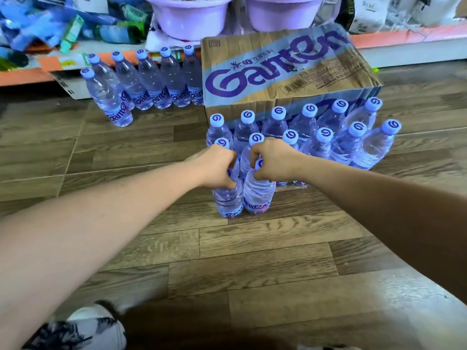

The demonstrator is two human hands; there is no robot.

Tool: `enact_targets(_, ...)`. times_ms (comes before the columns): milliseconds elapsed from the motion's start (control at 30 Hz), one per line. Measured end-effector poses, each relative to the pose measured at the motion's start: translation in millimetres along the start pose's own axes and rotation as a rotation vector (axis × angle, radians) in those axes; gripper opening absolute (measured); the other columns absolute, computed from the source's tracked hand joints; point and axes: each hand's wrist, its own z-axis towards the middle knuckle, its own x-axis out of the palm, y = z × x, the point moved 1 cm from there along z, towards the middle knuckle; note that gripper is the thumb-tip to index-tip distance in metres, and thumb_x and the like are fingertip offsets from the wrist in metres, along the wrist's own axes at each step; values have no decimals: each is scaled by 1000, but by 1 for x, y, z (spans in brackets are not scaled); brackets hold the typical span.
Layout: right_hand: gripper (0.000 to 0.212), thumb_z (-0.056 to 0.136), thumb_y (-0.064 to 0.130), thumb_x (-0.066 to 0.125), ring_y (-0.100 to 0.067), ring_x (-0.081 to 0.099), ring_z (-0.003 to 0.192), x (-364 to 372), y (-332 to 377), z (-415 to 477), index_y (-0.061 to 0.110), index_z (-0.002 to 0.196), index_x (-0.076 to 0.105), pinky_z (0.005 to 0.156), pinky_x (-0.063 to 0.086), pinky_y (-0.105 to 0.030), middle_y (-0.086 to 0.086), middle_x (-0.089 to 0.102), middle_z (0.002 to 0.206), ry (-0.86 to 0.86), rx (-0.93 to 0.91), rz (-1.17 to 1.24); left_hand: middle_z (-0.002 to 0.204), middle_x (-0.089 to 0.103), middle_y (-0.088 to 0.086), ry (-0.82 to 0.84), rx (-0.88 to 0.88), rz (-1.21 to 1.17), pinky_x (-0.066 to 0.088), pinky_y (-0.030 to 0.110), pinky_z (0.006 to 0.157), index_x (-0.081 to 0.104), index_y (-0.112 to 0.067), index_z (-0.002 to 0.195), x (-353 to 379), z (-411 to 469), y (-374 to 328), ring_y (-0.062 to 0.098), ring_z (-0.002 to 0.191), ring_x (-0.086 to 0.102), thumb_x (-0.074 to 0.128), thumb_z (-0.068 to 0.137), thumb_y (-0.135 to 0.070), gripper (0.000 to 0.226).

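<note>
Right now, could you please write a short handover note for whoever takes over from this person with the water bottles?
Left hand: grips the neck of the left front bottle, which seems to stand on the floor.
Right hand: grips the neck of the right front bottle, close beside it.
Behind them, the cluster of bottles stands before the cardboard box.
Done: six bottles are lined up by the shelf.
Left: probably move these two there, then the cluster.

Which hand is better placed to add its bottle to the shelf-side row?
Left, probably: the left hand grips the front-left bottle, on the side nearer that row; the right hand, gripping the front-right bottle, would reach across.
</note>
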Motion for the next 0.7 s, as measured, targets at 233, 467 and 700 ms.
enact_targets(233,28,80,17,66,-18,42,86,8,2,9,12,107,63,72,36,-26,-4,39,99,17,-17,-61,86,51,4,38,67,39,46,34,70,55,-10,93,-1,2,8,25,82,52,72,74,-33,35)
enact_targets(467,23,80,13,63,-23,48,83,7,1,6,16,103,63,65,34,-27,-2,37,100,73,-42,-114,90,39,-4,89,208,80,47,35,79,56,-12,97,0,1,12,23,94,51,71,73,-23,30)
enact_targets(700,21,80,11,62,-23,49,87,7,2,6,17,101,64,62,35,-27,-1,38,98,77,-62,-136,93,37,-4,128,231,128,48,39,80,56,-17,102,-2,4,12,26,99,53,69,74,-21,31)
